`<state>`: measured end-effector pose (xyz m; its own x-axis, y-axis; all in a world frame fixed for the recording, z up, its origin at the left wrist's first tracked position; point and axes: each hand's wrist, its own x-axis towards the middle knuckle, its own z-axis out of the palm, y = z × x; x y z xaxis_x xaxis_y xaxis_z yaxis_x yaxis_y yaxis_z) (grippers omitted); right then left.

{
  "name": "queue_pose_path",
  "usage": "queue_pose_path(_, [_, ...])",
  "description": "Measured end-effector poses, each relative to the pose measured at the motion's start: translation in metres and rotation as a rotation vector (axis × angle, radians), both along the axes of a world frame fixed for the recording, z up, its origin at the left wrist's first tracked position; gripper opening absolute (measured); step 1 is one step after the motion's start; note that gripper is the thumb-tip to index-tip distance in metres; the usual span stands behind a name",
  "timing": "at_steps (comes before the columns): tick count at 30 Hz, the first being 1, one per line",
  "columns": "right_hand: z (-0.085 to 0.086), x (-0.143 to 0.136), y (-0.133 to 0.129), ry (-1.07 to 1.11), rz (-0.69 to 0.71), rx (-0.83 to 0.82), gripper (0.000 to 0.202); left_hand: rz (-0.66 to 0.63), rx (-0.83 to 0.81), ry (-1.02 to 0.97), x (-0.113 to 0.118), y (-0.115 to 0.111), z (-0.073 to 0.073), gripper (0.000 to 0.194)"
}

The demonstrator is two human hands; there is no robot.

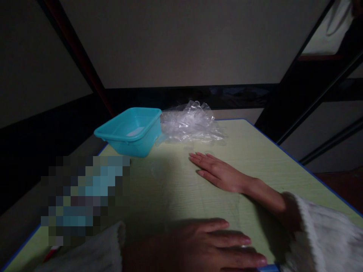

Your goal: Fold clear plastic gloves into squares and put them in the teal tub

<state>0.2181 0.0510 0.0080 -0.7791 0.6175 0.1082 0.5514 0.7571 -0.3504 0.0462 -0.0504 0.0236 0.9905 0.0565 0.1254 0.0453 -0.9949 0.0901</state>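
Note:
A clear, thin plastic bag or sheet (pixel 181 192) seems to lie flat on the table, with only faint outlines showing. My right hand (pixel 219 172) rests palm down near the table's middle, at the far part of this plastic, its fingers stretched out to the left. Close to the front edge, my left hand (pixel 210 245) is also palm down, fingers spread and pointing right. Neither hand grips anything. Part of a small blue object (pixel 268 268) shows just past the left fingertips, too little of it to name.
The pale wood-grain table (pixel 252 151) has a blue edge. At the back left stands a turquoise plastic basin (pixel 150 139) with something whitish inside. Beside it is a heap of crumpled clear plastic bags (pixel 195 122). A blurred-out patch (pixel 93 192) covers things at the left.

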Motion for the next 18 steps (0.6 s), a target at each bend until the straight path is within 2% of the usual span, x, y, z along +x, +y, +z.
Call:
queue_pose_path(2, [0.01, 0.007, 0.003, 0.123, -0.013, -0.059, 0.047, 0.0, 0.02, -0.024, 0.0, 0.0, 0.0, 0.041])
queue_pose_path(4, [0.023, 0.018, 0.007, 0.202, -0.082, -0.089, 0.043, 0.029, 0.023, -0.07, 0.001, 0.001, -0.001, 0.038])
queue_pose_path(6, [0.034, 0.032, 0.012, 0.179, -0.158, -0.114, 0.034, 0.083, -0.011, -0.125, 0.001, 0.002, -0.002, 0.031])
queue_pose_path(9, [0.044, 0.052, 0.016, 0.023, -0.179, -0.184, 0.027, 0.166, -0.081, -0.138, 0.001, 0.006, -0.001, 0.015])
queue_pose_path(14, [0.045, 0.062, 0.013, -0.245, -0.315, -0.242, 0.019, 0.18, -0.034, -0.079, -0.002, 0.012, -0.001, 0.004])
queue_pose_path(18, [0.04, 0.06, 0.012, -0.302, -0.289, -0.329, 0.005, 0.172, -0.024, -0.056, -0.002, 0.011, -0.004, 0.009])
